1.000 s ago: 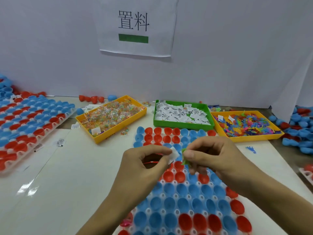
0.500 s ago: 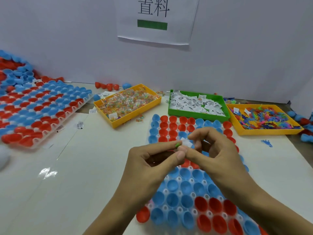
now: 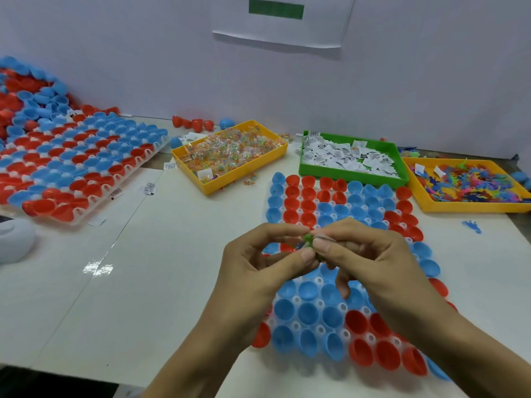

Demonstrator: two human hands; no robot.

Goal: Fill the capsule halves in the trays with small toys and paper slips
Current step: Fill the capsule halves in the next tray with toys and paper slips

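capsule halves [image 3: 306,313], red and blue, sit open side up in a white tray [image 3: 319,280] at the near right of the worktop [image 3: 172,254]; tray runs from the near edge back toward the bins. both hands meet just above its middle. left hand [image 3: 253,271] pinches a small green toy [image 3: 309,239] between thumb and forefinger. right hand [image 3: 373,259] pinches the same spot from the other side, fingertips touching the toy, with a pale slip-like bit [image 3: 326,237] at its forefinger; too small to tell what it is. other fingers of both hands loosely curled.

behind the tray, green bin [image 3: 304,165] full of white paper slips [image 3: 344,158]. to its right, by the right edge, yellow bin [image 3: 471,206] of mixed-colour plastic toys [image 3: 465,185]. to its left, another yellow bin [image 3: 244,173] of small clear packets with coloured bits [image 3: 230,150]. one blue toy [image 3: 471,226] loose on the worktop near the right edge.

left edge: second tray [image 3: 94,196] packed with red and blue halves, and beyond it at the far left corner a loose heap of halves [image 3: 26,90]. few stray slips [image 3: 149,188] between that tray and the left yellow bin. few red halves and a blue one [image 3: 198,124] along the far edge at the wall. white sheet with a green bar [image 3: 275,8] on the wall above.
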